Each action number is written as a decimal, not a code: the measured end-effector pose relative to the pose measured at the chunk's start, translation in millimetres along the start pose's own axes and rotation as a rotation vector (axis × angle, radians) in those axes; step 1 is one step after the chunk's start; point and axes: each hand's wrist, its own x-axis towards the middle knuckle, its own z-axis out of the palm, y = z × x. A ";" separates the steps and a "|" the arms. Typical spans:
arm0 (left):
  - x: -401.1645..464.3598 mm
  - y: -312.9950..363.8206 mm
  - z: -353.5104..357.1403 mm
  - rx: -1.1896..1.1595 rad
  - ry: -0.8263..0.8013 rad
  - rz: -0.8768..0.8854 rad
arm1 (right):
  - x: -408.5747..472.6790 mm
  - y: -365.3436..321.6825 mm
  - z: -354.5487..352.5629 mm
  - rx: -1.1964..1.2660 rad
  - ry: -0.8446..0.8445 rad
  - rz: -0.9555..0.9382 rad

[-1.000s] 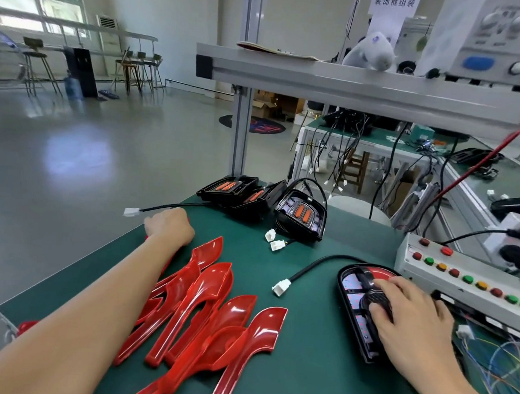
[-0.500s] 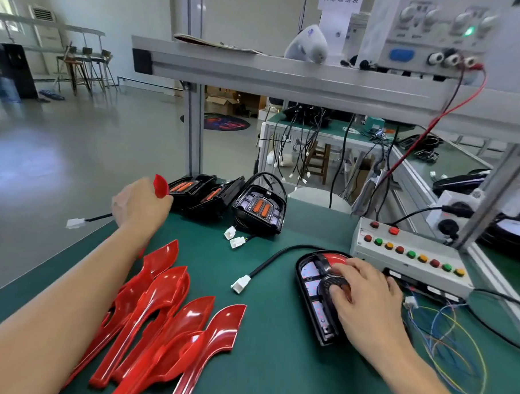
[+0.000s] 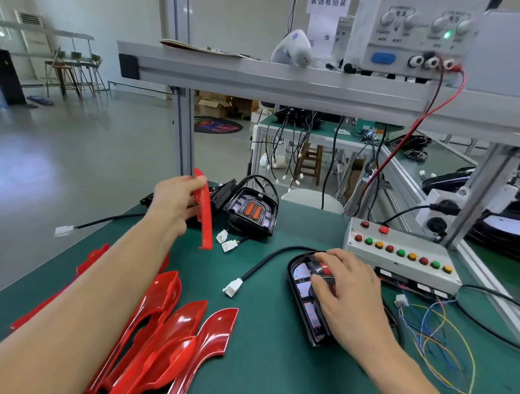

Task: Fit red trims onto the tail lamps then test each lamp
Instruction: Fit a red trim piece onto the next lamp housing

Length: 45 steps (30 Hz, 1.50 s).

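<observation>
Trim in your left hand (image 3: 175, 200) first: your fingers are curled round the upper part of one red trim (image 3: 204, 212), holding it up off the green mat (image 3: 263, 360), narrow end hanging down, just in front of the black lamp housings at the back. Your right hand (image 3: 347, 293) is resting flat-ish on the long black tail lamp (image 3: 303, 294) lying on the mat, fingers spread and relaxed over its round centre part, not really clamped on it. That lamp's black cable runs off to the left and ends in a white connector (image 3: 233, 287) lying loose on the mat, plugged into nothing.

As for holders, the only thing close to a container is the open black housing (image 3: 252, 211) at the back, and what sits inside it is a pair of orange lenses side by side. Its two white plugs (image 3: 225, 240) lie on the mat right in front of it. More dark housings are tucked behind your left hand, mostly hidden.

The rest of the red trims (image 3: 169, 336) are piled loose and overlapping under your left forearm, near the mat's front edge.

Right of the lamp is the grey button box (image 3: 399, 250) with red, green and yellow buttons, coloured wires (image 3: 443, 347) looping off in front of it. Up on the shelf, the power supply (image 3: 415, 33) has a green light on.
</observation>
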 end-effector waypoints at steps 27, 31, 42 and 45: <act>-66.5 -62.7 102.8 -0.328 -0.715 -0.501 | -7.0 4.9 7.0 -0.144 -0.022 -0.045; -55.5 -87.9 112.3 0.293 -0.373 -0.210 | -6.9 11.2 7.9 -0.159 -0.056 0.003; -56.7 -113.0 129.0 1.044 -0.353 -0.016 | -15.5 23.9 8.7 -0.066 -0.008 0.118; -58.5 -114.5 133.0 0.853 -0.304 -0.100 | -16.7 29.4 8.3 -0.033 0.003 0.131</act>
